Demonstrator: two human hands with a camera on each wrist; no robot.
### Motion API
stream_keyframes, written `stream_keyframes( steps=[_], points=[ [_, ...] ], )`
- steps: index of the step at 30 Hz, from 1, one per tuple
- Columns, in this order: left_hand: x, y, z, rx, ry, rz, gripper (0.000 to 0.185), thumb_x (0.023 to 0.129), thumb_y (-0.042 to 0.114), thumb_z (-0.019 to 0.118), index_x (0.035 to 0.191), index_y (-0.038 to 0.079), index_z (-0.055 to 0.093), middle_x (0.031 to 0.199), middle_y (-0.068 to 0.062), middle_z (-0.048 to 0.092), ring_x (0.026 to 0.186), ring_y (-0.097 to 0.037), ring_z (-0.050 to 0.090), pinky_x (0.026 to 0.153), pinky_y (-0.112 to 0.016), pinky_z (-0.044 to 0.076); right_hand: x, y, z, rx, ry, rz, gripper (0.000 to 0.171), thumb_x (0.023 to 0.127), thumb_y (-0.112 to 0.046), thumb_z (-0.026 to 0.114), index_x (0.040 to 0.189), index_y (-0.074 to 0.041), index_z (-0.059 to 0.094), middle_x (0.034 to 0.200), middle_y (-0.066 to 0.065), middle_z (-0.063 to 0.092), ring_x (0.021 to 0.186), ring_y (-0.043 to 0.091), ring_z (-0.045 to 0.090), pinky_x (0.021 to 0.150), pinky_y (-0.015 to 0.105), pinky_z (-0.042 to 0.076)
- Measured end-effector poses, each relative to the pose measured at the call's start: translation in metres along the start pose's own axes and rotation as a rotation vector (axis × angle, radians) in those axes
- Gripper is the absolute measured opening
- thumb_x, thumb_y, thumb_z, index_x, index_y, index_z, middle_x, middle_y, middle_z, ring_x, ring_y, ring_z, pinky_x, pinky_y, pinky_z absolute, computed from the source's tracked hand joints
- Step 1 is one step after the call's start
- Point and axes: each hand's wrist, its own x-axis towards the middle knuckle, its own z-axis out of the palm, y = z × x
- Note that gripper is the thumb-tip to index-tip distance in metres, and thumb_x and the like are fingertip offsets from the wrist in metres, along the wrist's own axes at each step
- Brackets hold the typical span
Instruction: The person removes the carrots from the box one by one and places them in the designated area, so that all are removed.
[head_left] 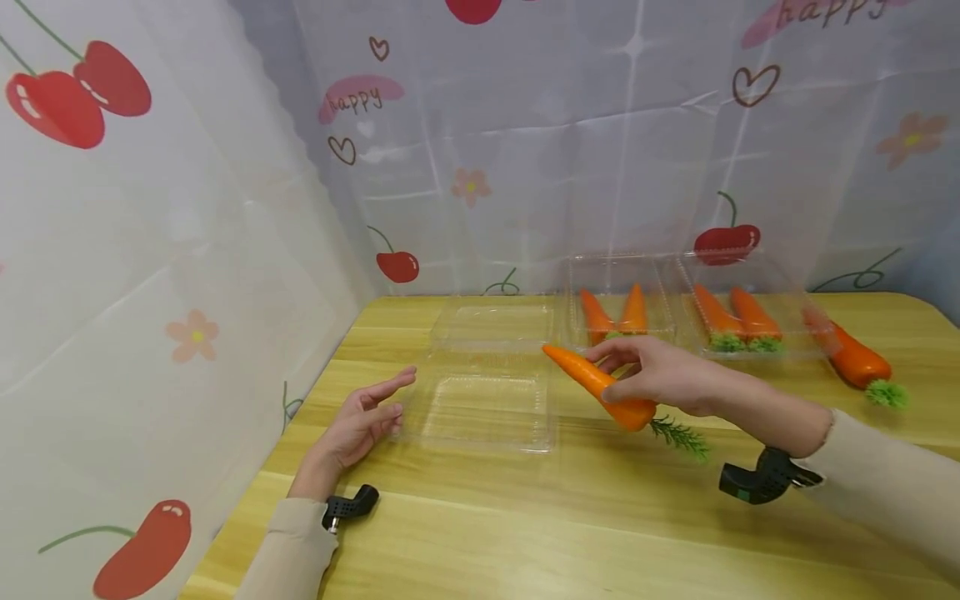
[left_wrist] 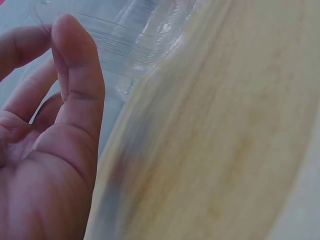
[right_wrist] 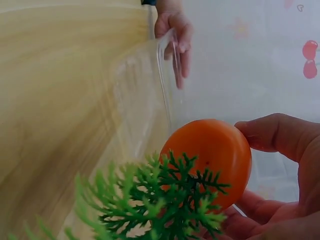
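Grasping the carrot (head_left: pixel 600 385) round its thick end, the right hand (head_left: pixel 660 371) likely carries something light, stiff and smooth; left hand (head_left: pixel 360 423) lies relaxed, empty, beside the flimsy box (head_left: pixel 487 400)

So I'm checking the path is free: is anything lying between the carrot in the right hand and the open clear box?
Nothing visible. The right hand holds the carrot just right of the open clear box, whose tray shows nothing inside; the left hand is at its far side.
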Motion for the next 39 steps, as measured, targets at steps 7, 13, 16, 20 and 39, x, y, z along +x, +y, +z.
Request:
stream_keyframes(
  steps=[7, 13, 16, 20, 39],
  points=[
    [0.000, 0.002, -0.001, -0.005, -0.001, 0.001, 0.052, 0.104, -0.009, 0.048, 0.154, -0.009, 0.036, 0.172, -0.009, 0.022, 0.080, -0.006, 0.061, 0.073, -0.018, 0.057, -0.017, 0.009, -0.031, -0.014, 0.053, 0.017, 0.066, 0.094, -0.015, 0.073, 0.150, 0.001, 0.041, 0.140, 0.026, 0.047, 0.107, 0.029, 0.061, 0.081, 0.040, 0.061],
    [0.000, 0.006, -0.002, -0.002, -0.007, 0.007, 0.053, 0.104, -0.008, 0.047, 0.155, -0.011, 0.032, 0.172, -0.006, 0.024, 0.081, -0.006, 0.062, 0.073, -0.018, 0.058, -0.031, 0.016, -0.057, -0.046, 0.111, 0.057, 0.068, 0.096, -0.017, 0.071, 0.153, 0.000, 0.038, 0.141, 0.025, 0.047, 0.105, 0.027, 0.063, 0.082, 0.042, 0.062],
    [0.000, 0.006, -0.002, 0.002, -0.001, 0.006, 0.053, 0.104, -0.008, 0.048, 0.155, -0.011, 0.032, 0.171, -0.004, 0.026, 0.081, -0.006, 0.062, 0.073, -0.018, 0.058, -0.037, 0.020, -0.070, -0.063, 0.121, 0.066, 0.068, 0.098, -0.017, 0.067, 0.154, 0.001, 0.034, 0.142, 0.026, 0.045, 0.106, 0.027, 0.063, 0.082, 0.041, 0.062],
    [0.000, 0.006, -0.001, 0.000, 0.003, 0.000, 0.053, 0.104, -0.007, 0.049, 0.155, -0.010, 0.035, 0.171, -0.003, 0.027, 0.081, -0.006, 0.062, 0.073, -0.018, 0.057, -0.044, 0.027, -0.086, -0.090, 0.147, 0.079, 0.066, 0.100, -0.015, 0.064, 0.155, 0.003, 0.031, 0.144, 0.027, 0.042, 0.106, 0.027, 0.062, 0.080, 0.040, 0.062],
    [-0.001, 0.006, -0.001, 0.013, 0.035, -0.021, 0.053, 0.103, -0.007, 0.052, 0.154, -0.008, 0.038, 0.173, -0.008, 0.021, 0.079, -0.006, 0.061, 0.071, -0.018, 0.057, -0.075, 0.075, -0.179, -0.255, 0.315, 0.269, 0.081, 0.107, -0.036, 0.054, 0.158, 0.011, 0.013, 0.144, 0.044, 0.031, 0.105, 0.038, 0.062, 0.077, 0.051, 0.060]
  ],
)
